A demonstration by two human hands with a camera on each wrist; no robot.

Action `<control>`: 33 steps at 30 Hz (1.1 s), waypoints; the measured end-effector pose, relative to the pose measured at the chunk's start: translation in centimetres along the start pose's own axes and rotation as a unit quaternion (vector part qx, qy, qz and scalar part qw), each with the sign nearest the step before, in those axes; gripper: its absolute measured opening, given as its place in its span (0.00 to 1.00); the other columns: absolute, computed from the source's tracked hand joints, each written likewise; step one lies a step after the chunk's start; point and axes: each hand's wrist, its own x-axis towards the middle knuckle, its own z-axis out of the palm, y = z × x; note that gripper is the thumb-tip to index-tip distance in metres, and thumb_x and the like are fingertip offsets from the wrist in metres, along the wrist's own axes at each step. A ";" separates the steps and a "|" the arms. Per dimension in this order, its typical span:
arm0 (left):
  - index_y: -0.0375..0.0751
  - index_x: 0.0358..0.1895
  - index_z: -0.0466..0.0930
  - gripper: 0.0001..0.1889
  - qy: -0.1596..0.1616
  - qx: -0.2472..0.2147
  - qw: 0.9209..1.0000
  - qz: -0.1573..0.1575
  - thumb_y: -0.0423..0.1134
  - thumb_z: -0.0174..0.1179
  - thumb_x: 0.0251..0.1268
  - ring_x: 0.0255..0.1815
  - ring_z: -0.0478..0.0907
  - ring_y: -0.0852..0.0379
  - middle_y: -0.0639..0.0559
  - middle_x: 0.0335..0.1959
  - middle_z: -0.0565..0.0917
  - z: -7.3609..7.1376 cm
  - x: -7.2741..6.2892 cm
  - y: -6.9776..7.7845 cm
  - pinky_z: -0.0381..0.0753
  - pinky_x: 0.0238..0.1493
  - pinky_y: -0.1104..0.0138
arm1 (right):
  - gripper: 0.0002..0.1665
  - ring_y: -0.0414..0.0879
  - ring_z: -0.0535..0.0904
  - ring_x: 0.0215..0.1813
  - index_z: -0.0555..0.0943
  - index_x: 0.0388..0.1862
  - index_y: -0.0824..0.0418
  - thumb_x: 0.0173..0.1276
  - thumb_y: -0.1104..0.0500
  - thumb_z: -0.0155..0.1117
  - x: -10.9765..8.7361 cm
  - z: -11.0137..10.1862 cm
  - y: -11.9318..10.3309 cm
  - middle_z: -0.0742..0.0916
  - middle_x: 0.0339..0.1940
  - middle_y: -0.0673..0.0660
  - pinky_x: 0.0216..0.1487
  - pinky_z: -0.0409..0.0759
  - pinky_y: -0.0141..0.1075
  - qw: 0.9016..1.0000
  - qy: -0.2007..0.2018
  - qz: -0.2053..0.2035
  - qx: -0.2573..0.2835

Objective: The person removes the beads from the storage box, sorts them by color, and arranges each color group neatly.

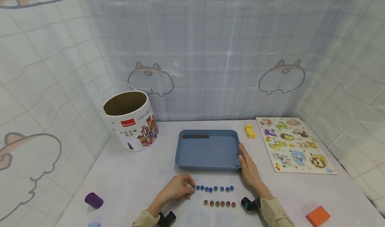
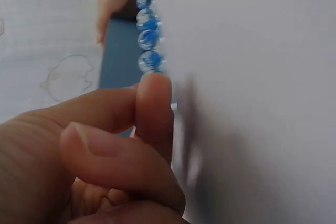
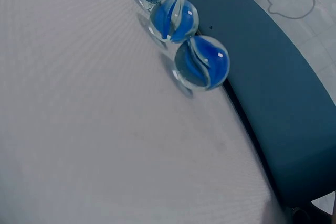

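My left hand [image 1: 179, 187] is at the left end of a row of blue marbles [image 1: 215, 188], fingers curled and thumb and index close together. A glassy edge beside the index fingertip in the left wrist view suggests a marble in that pinch, mostly hidden. Clear glass with blue swirls shows in the row's marbles [image 3: 202, 62]. Nearer the front lies a second row of brownish-orange marbles [image 1: 222, 204]. With straight fingers, my right hand [image 1: 250, 170] rests along the right side of a blue-grey tray [image 1: 207, 168]. Inside it, orange and blue marbles [image 1: 195, 136] line the back left.
A white bucket [image 1: 132, 130] stands at the back left. An animal puzzle board [image 1: 272, 153] lies on the right, with a yellow block [image 1: 249, 132] beside it. A purple cylinder [image 1: 94, 200] sits front left, an orange block [image 1: 318, 216] front right. Patterned curtains enclose the table.
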 end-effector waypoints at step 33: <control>0.38 0.45 0.86 0.09 0.194 -0.041 0.979 -0.046 0.34 0.59 0.67 0.18 0.78 0.62 0.42 0.36 0.88 -3.2 17.9 5.9 0.76 0.20 0.72 | 0.29 0.64 0.55 0.77 0.57 0.76 0.65 0.81 0.58 0.40 0.1 0.4 0.3 0.61 0.78 0.65 0.65 0.36 0.08 1.000 0.008 0.000 -0.002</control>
